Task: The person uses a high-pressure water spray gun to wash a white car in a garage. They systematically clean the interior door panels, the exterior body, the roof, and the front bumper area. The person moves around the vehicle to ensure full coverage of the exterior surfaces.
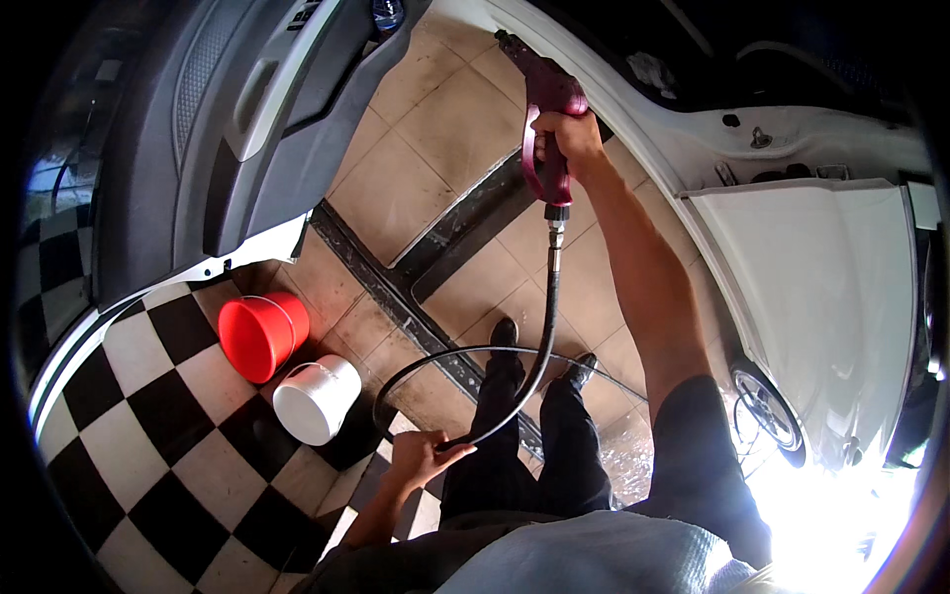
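Note:
My right hand (571, 139) is wrapped round the grip of a dark red pressure washer gun (554, 94), its nozzle pointing up toward the car's white door sill (574, 45). A black hose (547, 327) runs down from the gun's metal coupling and bends in a wide loop in front of my legs. Lower down, my left hand (421, 460) is closed on that hose, thumb pointing right. Whether water leaves the nozzle cannot be made out.
An opened car door (287, 119) stands at the upper left, and a white car panel (802, 287) is on the right. A red bucket (259, 337) and a white bucket (317, 401) stand on the chequered floor (168, 436). A dark channel (386, 287) crosses the beige tiles.

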The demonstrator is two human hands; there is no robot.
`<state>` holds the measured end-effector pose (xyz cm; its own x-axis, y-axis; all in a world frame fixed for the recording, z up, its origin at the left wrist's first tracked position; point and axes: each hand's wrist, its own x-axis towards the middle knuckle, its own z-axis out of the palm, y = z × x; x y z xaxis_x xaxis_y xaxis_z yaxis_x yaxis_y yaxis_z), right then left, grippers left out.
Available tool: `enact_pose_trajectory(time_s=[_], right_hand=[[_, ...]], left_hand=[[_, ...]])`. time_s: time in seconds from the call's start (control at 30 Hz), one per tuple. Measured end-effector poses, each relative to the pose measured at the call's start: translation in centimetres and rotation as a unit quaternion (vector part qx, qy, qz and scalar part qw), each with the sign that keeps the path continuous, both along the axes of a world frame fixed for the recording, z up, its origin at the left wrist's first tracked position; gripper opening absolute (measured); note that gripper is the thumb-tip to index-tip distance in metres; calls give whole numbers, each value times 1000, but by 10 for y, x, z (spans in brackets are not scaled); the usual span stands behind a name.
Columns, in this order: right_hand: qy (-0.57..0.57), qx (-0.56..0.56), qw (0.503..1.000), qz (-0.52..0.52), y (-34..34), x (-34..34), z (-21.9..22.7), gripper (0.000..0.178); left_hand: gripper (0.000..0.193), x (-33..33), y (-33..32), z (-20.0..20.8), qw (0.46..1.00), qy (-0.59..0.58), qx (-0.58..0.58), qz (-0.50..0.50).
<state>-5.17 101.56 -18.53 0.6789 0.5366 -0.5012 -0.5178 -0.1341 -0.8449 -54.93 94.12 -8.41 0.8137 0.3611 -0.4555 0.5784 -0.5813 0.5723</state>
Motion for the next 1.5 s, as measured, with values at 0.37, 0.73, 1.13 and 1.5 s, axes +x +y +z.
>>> enact_pose_trajectory(time_s=[0.37, 0.73, 1.13, 1.5], right_hand=[[7, -57, 996, -61, -19, 16, 5, 7], [48, -36, 993, -100, -90, 22, -2, 8], [95, -88, 976, -177, -189, -4, -11, 17], [86, -141, 962, -215, -250, -35, 16, 10]], left_hand=[[56, 6, 10, 34, 999, -28, 24, -34], [55, 12, -9, 45, 998, -9, 1, -67], [55, 11, -29, 92, 992, 23, -14, -122], [60, -9, -36, 118, 986, 26, -15, -165]])
